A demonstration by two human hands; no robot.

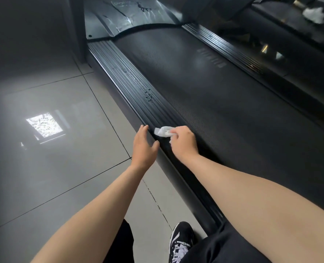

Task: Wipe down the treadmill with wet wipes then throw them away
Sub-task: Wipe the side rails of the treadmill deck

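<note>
White wet wipe [162, 131]: I am pinching it in my right hand [184, 143] at the treadmill side rail [131, 82]; left hand [144, 147] beside, fingers loosely spread. Risk: ribbed grooves possibly snagging, tearing it.

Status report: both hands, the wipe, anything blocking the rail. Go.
Right hand grips wet wipe on side rail beside belt. Left hand open, fingers at rail's outer edge. Wet streaks farther up rail; no obstruction seen.

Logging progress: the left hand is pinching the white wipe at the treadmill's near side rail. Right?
No. The head view shows the right hand pinching the white wipe at the treadmill's near side rail; the left hand is open, holding nothing.
</note>
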